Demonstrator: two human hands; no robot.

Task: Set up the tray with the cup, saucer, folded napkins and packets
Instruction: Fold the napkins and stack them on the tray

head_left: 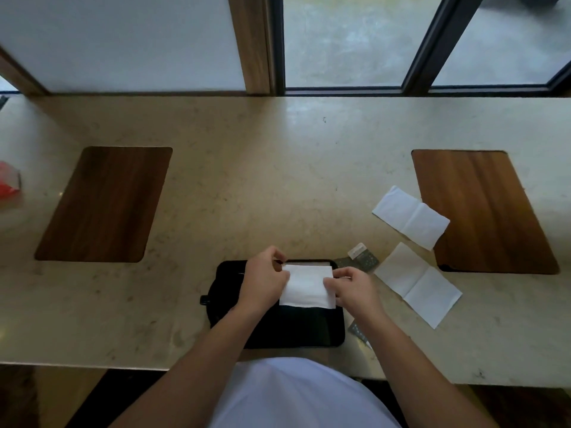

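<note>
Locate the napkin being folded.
Head view, bottom centre: folded napkin lies over the black tray, pinched between left hand and right hand.

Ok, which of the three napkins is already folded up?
The napkin over the black tray, held by the left hand and right hand. The other two napkins lie unfolded on the counter to the right.

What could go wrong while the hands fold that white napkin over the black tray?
The napkin is pinched only at its sides by the left hand and right hand, so the fold might come out crooked. The right forearm hangs over a packet near the counter edge and could knock it off. The two loose napkins could easily slide.
</note>
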